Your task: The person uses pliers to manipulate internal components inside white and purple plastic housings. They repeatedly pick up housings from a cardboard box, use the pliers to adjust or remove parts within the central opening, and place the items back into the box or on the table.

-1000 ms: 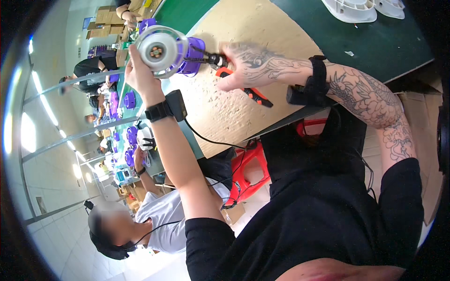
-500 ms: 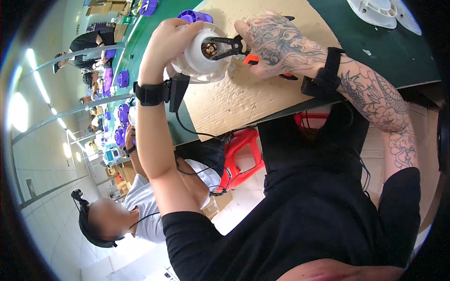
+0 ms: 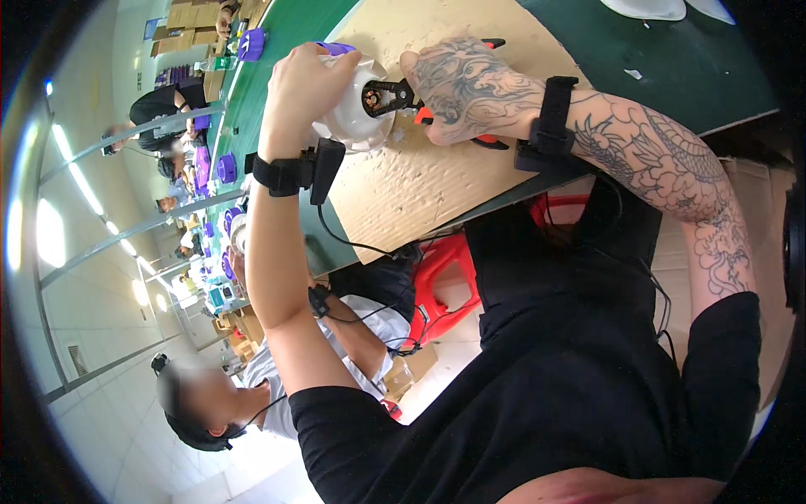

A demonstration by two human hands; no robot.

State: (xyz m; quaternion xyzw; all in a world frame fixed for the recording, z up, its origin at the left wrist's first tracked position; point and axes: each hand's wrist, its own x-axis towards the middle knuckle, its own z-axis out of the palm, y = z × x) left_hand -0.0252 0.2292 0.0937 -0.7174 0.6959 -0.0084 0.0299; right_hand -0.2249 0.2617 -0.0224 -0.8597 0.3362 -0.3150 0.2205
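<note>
My left hand (image 3: 304, 91) is closed over the left side of a round white plastic housing (image 3: 348, 124), steadying it above the cardboard. Inside the housing's dark round opening, copper-coloured windings (image 3: 371, 98) show. My right hand (image 3: 474, 91) is wrapped around pliers (image 3: 403, 95) with black jaws and orange-and-black handles. The spread jaws reach into the opening, one on each side of the windings; whether they touch them I cannot tell. A purple plastic part (image 3: 337, 48) shows behind the housing, partly hidden by my left hand.
A pitted cardboard sheet (image 3: 420, 197) covers part of the green table (image 3: 613, 50). White plastic parts (image 3: 645, 7) lie at the far right. Several purple parts (image 3: 250, 44) stand along the table to the left, where a co-worker (image 3: 269, 386) sits beside a red stool (image 3: 449, 281).
Both hands, the housing and the pliers appear slightly further left and lower as the view shifts. The pliers' jaws stay at the opening. The co-worker's arm has moved down from the table.
</note>
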